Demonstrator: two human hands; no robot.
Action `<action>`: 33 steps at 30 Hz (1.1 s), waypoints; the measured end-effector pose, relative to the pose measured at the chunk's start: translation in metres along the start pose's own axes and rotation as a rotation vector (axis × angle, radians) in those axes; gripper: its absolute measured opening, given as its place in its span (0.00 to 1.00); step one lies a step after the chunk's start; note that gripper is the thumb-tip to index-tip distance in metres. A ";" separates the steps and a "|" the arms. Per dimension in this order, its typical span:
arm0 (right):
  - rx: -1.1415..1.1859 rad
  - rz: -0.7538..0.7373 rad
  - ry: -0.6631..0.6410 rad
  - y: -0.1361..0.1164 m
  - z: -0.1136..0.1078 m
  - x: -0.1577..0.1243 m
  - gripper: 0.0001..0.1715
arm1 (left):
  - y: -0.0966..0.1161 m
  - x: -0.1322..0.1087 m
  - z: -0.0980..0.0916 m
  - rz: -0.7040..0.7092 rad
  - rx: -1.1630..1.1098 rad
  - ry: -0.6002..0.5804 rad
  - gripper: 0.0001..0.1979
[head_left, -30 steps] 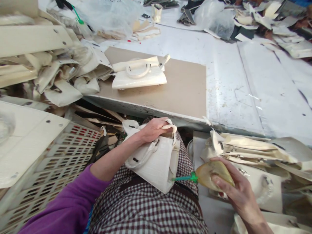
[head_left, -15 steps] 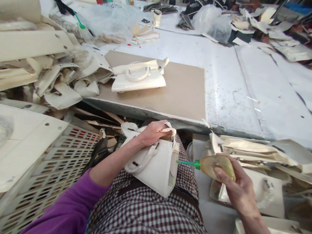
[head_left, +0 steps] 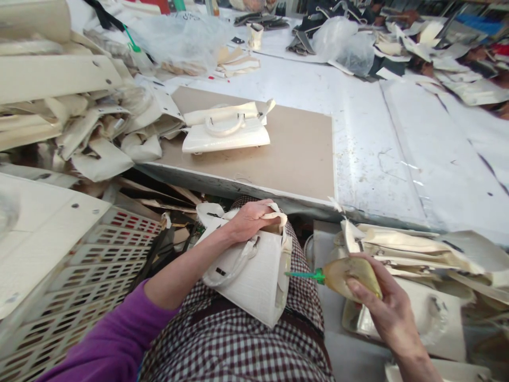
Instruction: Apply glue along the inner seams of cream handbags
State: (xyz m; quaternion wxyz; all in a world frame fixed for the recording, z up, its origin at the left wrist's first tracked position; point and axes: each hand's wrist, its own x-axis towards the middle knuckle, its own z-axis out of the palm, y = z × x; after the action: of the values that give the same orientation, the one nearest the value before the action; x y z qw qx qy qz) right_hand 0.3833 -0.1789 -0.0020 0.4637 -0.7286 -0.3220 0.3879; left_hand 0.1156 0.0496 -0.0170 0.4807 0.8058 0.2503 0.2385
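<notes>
On my lap, over a checked apron (head_left: 222,350), rests a cream handbag (head_left: 254,276) with a looped handle. My left hand (head_left: 250,218) is closed on the bag's upper edge, and a strip of its material curls beside the fingers. My right hand (head_left: 385,297) grips a squeeze bottle (head_left: 352,276) of yellowish contents. Its thin green nozzle (head_left: 304,275) points left, with the tip at the bag's side panel; whether it touches I cannot tell. A second cream handbag (head_left: 226,132) lies on a brown board (head_left: 298,154) on the table ahead.
Cream bag pieces (head_left: 95,122) are heaped at the left, above a white plastic crate (head_left: 99,270). More cream bags (head_left: 417,260) are stacked low at my right. Clear plastic bags (head_left: 183,37) and scraps lie on the white table (head_left: 369,148), whose front edge runs before my knees.
The bottle and its nozzle have shifted slightly down and left relative to the handbag's side. My left hand keeps its hold, and the view has tilted a little.
</notes>
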 end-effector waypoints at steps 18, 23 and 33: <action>0.109 0.085 0.042 -0.005 0.005 -0.006 0.32 | 0.004 -0.001 -0.001 -0.087 0.031 0.011 0.15; 0.058 0.057 0.035 -0.009 0.009 -0.008 0.31 | 0.003 -0.003 0.000 -0.070 0.038 0.005 0.15; 0.310 0.173 -0.035 -0.004 0.007 -0.018 0.31 | 0.009 -0.008 -0.009 -0.034 0.072 0.090 0.13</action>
State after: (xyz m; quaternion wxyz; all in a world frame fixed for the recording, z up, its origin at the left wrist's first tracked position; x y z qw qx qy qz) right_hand 0.3684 -0.1894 0.0044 0.5296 -0.6665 -0.2024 0.4841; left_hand 0.1054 0.0466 -0.0059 0.4437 0.8066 0.2937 0.2574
